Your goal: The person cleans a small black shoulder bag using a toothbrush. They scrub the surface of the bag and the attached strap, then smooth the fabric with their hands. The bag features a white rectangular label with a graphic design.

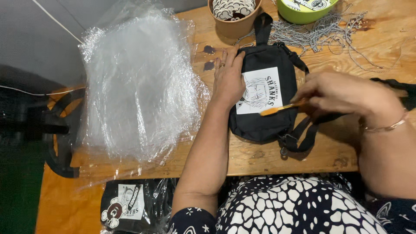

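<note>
Two hands over black pouch (268, 102) on desk (329, 151). Nearest: bagged pouch (130, 206) below desk edge. Left hand (228, 78) flat, fingers spread, pressing pouch's left side beside white label (260, 91). Right hand (342, 93) pinching orange stick (281, 108), tip on label's lower right. Pouch long axis runs away from body. Plastic bag stack (138, 82) left. Farther: brown cup (234, 17), green bowl (305, 11), chains (329, 34).

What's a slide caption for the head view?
Left hand steadies a black pouch on the wooden table; right hand holds an orange stick.
</note>
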